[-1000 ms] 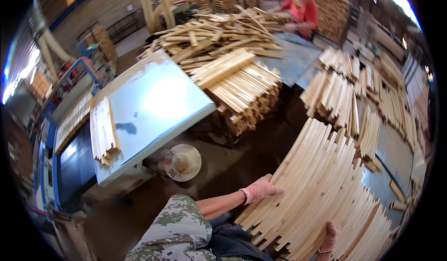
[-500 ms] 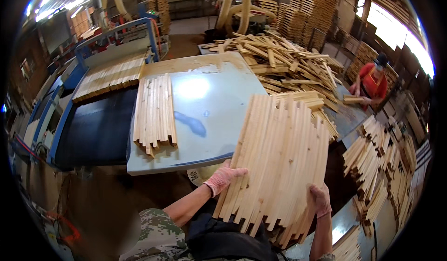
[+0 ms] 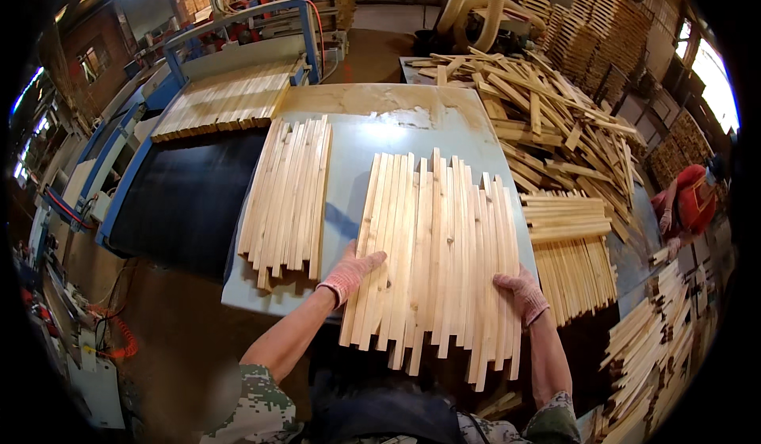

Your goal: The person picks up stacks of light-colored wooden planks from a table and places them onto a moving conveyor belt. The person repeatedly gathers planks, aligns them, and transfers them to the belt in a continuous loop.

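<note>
Between my two gloved hands is a wide bundle of pale wooden strips (image 3: 436, 254), its ends uneven. My left hand (image 3: 354, 272) clamps the bundle's left side, thumb over the top strips. On the opposite side my right hand (image 3: 523, 293) grips it, thumb also on top. The bundle's far part is over the light metal-topped table (image 3: 365, 131), and its near ends stick out past the front edge. Whether it rests on the tabletop I cannot tell. A narrower bundle of strips (image 3: 287, 198) lies on the table left of my left hand.
Left of the table is a black conveyor belt (image 3: 186, 198) carrying a row of strips (image 3: 226, 99) into a blue-framed machine (image 3: 309, 36). Loose boards (image 3: 547, 111) are heaped at the back right. Strip stacks (image 3: 575, 277) stand to the right, near a person in red (image 3: 690, 198).
My hands have carried the wide bundle leftward and forward over the table, turning it straighter. The view has swung to the right. Both hands keep their grip.
</note>
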Tool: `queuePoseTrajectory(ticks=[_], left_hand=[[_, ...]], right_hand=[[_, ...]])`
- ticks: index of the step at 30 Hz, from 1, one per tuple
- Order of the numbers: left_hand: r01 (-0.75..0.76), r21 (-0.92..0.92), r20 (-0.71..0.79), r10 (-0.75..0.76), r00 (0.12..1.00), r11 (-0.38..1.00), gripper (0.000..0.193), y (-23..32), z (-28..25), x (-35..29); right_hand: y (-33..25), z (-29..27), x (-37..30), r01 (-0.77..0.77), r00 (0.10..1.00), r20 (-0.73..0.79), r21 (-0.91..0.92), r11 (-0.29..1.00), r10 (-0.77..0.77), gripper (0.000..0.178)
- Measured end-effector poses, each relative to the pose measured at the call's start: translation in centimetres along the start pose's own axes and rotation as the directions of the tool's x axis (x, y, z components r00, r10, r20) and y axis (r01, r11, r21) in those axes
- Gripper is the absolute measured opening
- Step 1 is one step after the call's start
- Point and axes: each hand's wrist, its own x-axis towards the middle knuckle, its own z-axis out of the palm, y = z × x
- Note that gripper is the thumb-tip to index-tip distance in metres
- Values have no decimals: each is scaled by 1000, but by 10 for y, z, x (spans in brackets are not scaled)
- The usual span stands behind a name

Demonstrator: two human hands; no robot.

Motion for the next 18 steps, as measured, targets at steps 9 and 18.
queuePoseTrajectory(ticks=[9, 18], left_hand=[[98, 899, -192, 184, 964, 426, 90, 137, -30, 71], [609, 524, -815, 142, 561, 595, 94, 64, -238, 89]], right_hand=[[-41, 28, 124, -44, 999, 26, -32, 999, 45, 70], [-52, 107, 181, -23, 996, 89, -87, 996, 31, 67]])
